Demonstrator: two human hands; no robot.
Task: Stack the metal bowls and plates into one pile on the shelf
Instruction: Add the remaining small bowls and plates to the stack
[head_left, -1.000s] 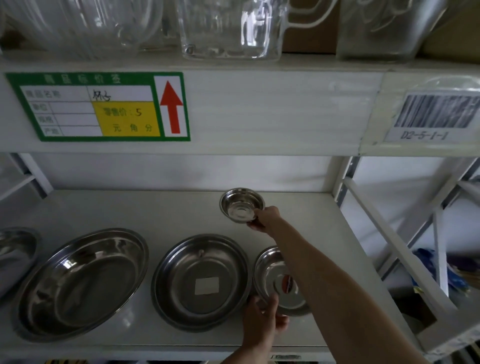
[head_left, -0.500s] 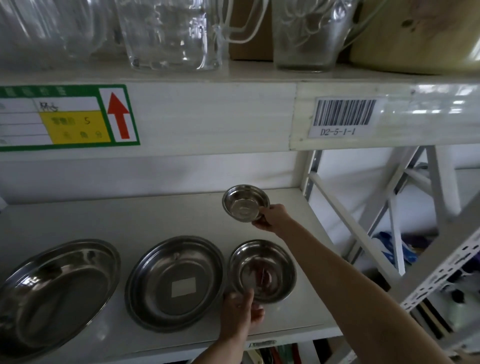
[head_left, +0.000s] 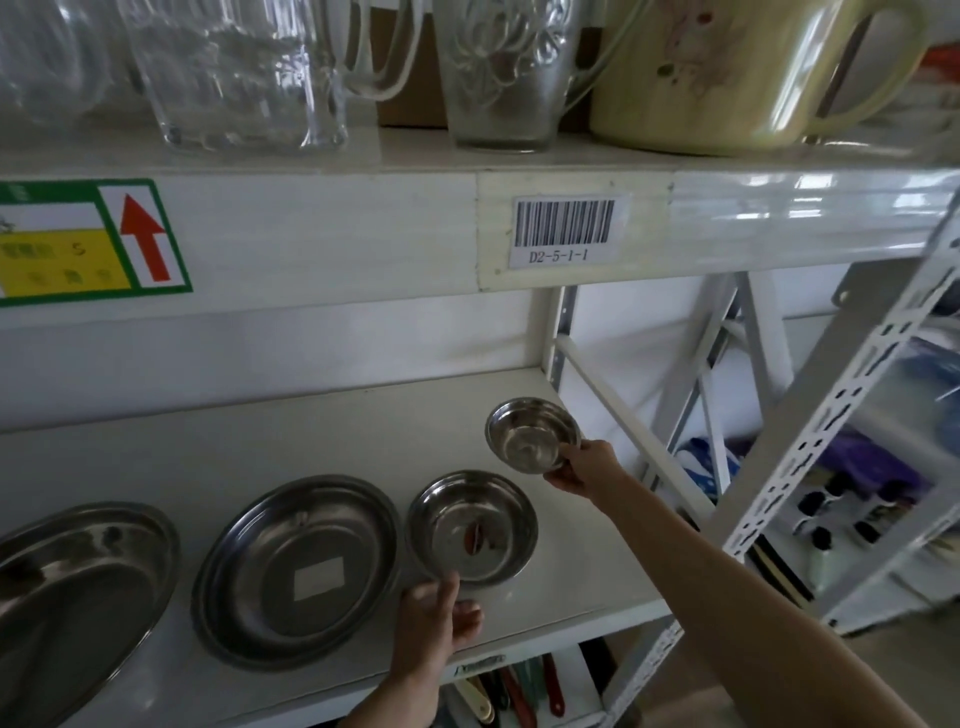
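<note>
My right hand (head_left: 584, 467) grips the rim of a small metal bowl (head_left: 530, 434) and holds it tilted above the white shelf (head_left: 291, 436), near the shelf's right end. Below and left of it sits a medium metal bowl (head_left: 471, 525); my left hand (head_left: 439, 618) pinches that bowl's front rim with the thumb on top. A metal plate (head_left: 296, 566) with a white sticker lies to the left. At the left edge of the view lies a large metal dish (head_left: 67, 597), partly cut off.
The upper shelf carries glass jugs (head_left: 239, 73) and a cream plastic jug (head_left: 727, 73). A barcode label (head_left: 569, 228) and a green price tag (head_left: 88, 244) sit on its front. White perforated uprights (head_left: 810, 467) and braces stand at the right.
My right hand has lifted the small bowl off the shelf and brought it forward over the medium bowl's far side. My left hand stays at the medium bowl's rim. The view has swung right.
</note>
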